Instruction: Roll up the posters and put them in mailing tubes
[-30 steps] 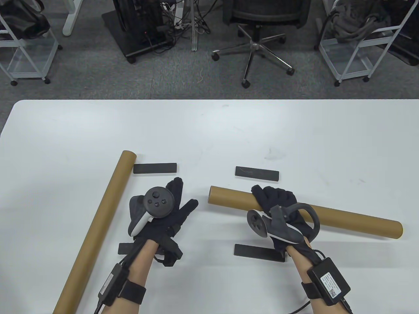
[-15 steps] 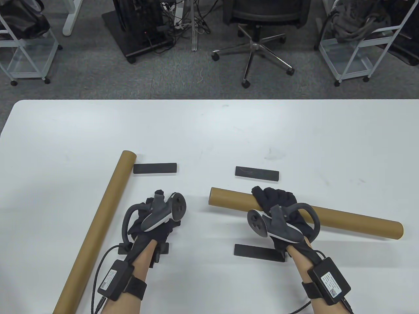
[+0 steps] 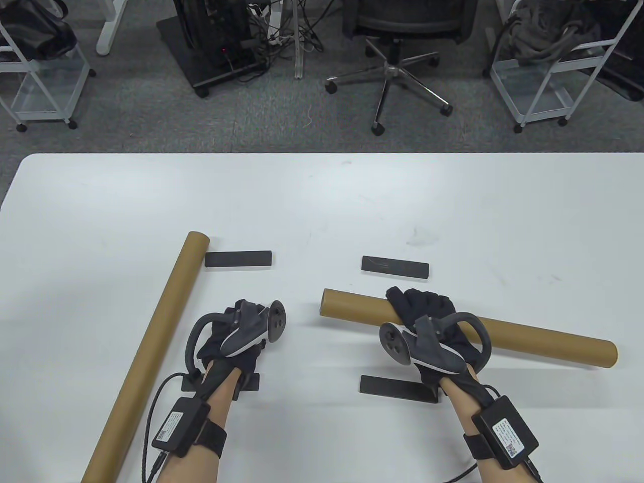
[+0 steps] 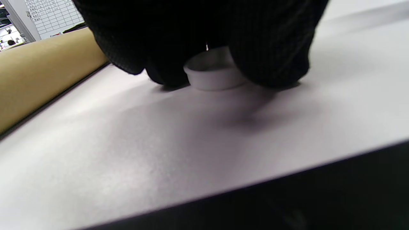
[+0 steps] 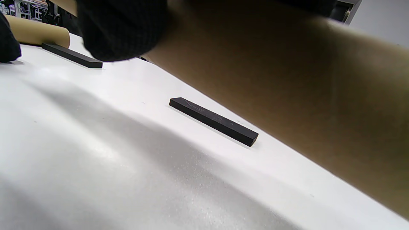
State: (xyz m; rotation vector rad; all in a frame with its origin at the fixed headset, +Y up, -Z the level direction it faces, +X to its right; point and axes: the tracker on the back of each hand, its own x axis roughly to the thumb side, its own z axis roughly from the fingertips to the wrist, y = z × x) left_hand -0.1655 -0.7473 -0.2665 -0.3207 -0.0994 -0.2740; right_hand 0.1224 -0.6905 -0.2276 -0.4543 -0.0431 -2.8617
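My right hand [image 3: 422,307] grips a brown cardboard mailing tube [image 3: 543,342] near its left third; the tube lies almost crosswise on the white table [image 3: 322,201]. In the right wrist view the tube [image 5: 287,80] fills the upper right, under my gloved fingers [image 5: 121,28]. My left hand [image 3: 229,327] is curled down on the table to the left of that tube's open end. In the left wrist view its fingertips [image 4: 271,48] pinch a small white round cap [image 4: 212,72] from both sides. A second, longer tube [image 3: 151,347] lies diagonally at the left.
Several flat black bars lie on the table: one by the long tube's far end [image 3: 239,258], one beyond the held tube [image 3: 395,266], one in front of it [image 3: 397,388], one partly under my left wrist [image 3: 251,381]. An office chair [image 3: 397,55] and carts stand beyond the far edge.
My left hand turned from flat with spread fingers to curled, fingertips down on the table around the cap. The right hand and both tubes have hardly moved.
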